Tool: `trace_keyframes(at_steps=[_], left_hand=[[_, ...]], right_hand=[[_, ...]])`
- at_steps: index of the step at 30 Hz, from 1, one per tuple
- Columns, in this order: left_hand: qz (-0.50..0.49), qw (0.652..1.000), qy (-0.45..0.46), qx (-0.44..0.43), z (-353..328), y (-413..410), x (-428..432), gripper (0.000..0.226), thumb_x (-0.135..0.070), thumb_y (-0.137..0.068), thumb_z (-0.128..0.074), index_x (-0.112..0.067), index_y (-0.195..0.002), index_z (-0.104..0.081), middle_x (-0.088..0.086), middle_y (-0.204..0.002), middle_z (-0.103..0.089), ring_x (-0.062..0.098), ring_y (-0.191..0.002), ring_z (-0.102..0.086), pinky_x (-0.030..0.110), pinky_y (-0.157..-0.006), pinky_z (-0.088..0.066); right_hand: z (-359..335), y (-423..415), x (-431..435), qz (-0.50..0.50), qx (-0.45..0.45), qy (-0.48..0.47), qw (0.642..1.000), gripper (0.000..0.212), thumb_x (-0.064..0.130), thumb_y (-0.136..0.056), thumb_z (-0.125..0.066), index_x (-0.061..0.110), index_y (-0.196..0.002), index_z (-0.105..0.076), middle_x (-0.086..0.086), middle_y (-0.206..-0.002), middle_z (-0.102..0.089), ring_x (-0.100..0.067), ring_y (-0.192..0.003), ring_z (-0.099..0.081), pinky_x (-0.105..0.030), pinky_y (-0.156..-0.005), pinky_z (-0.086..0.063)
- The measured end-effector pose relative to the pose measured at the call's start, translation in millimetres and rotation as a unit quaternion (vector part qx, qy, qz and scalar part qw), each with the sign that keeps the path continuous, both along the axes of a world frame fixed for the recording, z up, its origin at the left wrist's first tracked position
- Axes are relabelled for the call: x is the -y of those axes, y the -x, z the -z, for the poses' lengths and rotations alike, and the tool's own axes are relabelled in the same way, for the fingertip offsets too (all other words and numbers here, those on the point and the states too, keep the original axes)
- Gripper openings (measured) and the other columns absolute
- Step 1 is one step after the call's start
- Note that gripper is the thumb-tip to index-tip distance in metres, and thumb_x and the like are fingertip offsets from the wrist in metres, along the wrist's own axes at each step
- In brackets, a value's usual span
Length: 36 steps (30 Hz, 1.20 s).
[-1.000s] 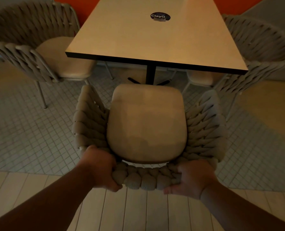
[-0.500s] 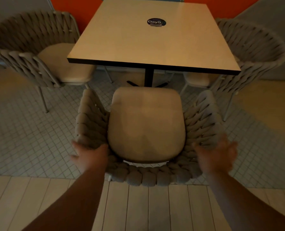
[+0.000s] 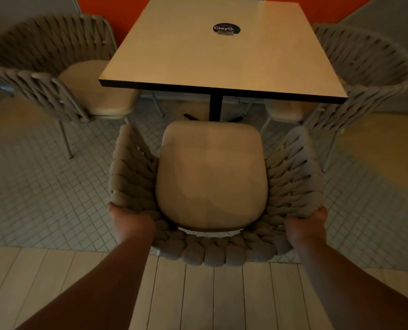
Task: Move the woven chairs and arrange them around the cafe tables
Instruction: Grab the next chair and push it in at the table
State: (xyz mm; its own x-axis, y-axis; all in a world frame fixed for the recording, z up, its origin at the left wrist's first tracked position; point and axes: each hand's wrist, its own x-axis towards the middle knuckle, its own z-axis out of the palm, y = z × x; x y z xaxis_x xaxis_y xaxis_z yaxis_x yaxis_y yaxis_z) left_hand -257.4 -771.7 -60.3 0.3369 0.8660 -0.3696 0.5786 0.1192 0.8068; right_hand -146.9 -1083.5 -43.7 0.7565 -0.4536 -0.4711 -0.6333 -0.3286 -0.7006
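So the grip changed: a second ago both hands were bunched together on the back of the grey rope-woven chair [image 3: 222, 254] with the beige cushion, then they let go. Now the left hand [image 3: 132, 222] and right hand [image 3: 306, 226] are wrapped round its rear corners, wider apart. I'd guess that's a re-grip for steering it in. The chair faces the pale square cafe surface [image 3: 222, 55], seat front just short of the dark edge. The matching left-side chair [image 3: 50, 67] and right-side chair [image 3: 369, 67] flank the gap, and the right one's legs look tighter.
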Motion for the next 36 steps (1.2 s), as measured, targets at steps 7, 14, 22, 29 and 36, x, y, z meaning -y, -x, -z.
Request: trace_keyframes(at_steps=[7, 14, 22, 29, 36], left_hand=[[-0.002, 1.000, -0.012, -0.001, 4, -13, -6, 0.062, -0.001, -0.085, -0.066, -0.018, -0.139, -0.041, 0.007, -0.111, -0.060, 0.031, -0.091, -0.061, 0.047, -0.077, -0.052], [-0.007, 1.000, -0.015, -0.023, 4, -16, -6, 0.061, -0.002, -0.087, -0.063, -0.014, -0.142, -0.039, 0.015, -0.114, -0.063, 0.039, -0.095, -0.064, 0.046, -0.075, -0.047], [0.000, 0.998, -0.016, -0.053, -3, -16, -3, 0.071, -0.003, -0.085, -0.064, -0.018, -0.148, -0.034, 0.021, -0.125, -0.065, 0.047, -0.106, -0.067, 0.053, -0.080, -0.056], [-0.008, 0.999, -0.009, -0.053, -3, -16, -1, 0.072, 0.001, -0.086, -0.061, -0.018, -0.149, -0.033, 0.021, -0.127, -0.064, 0.047, -0.110, -0.066, 0.047, -0.076, -0.051], [-0.008, 0.999, 0.005, -0.034, -1, -12, -2, 0.086, -0.002, -0.084, -0.061, -0.020, -0.158, -0.021, 0.021, -0.142, -0.053, 0.046, -0.123, -0.060, 0.060, -0.092, -0.057]], right_hand=[[3, -10, -5, 0.006, 0.022, 0.028, 0.999, 0.078, 0.017, -0.095, -0.064, 0.030, -0.158, -0.021, -0.025, -0.130, -0.060, -0.045, -0.107, -0.062, -0.057, -0.091, -0.055], [6, -13, -7, 0.003, 0.028, 0.051, 0.998, 0.079, 0.016, -0.094, -0.064, 0.027, -0.159, -0.020, -0.027, -0.129, -0.061, -0.048, -0.108, -0.063, -0.058, -0.090, -0.056], [6, -12, -4, 0.006, 0.020, 0.053, 0.998, 0.079, 0.016, -0.096, -0.061, 0.029, -0.161, -0.018, -0.027, -0.132, -0.060, -0.049, -0.111, -0.062, -0.054, -0.090, -0.054], [4, -13, -4, 0.000, 0.014, 0.067, 0.998, 0.076, 0.013, -0.095, -0.062, 0.023, -0.160, -0.023, -0.029, -0.132, -0.060, -0.050, -0.112, -0.061, -0.051, -0.088, -0.051], [1, -14, -3, -0.011, -0.002, 0.077, 0.997, 0.077, 0.017, -0.097, -0.062, 0.016, -0.160, -0.018, -0.030, -0.139, -0.054, -0.050, -0.117, -0.058, -0.049, -0.087, -0.049]])
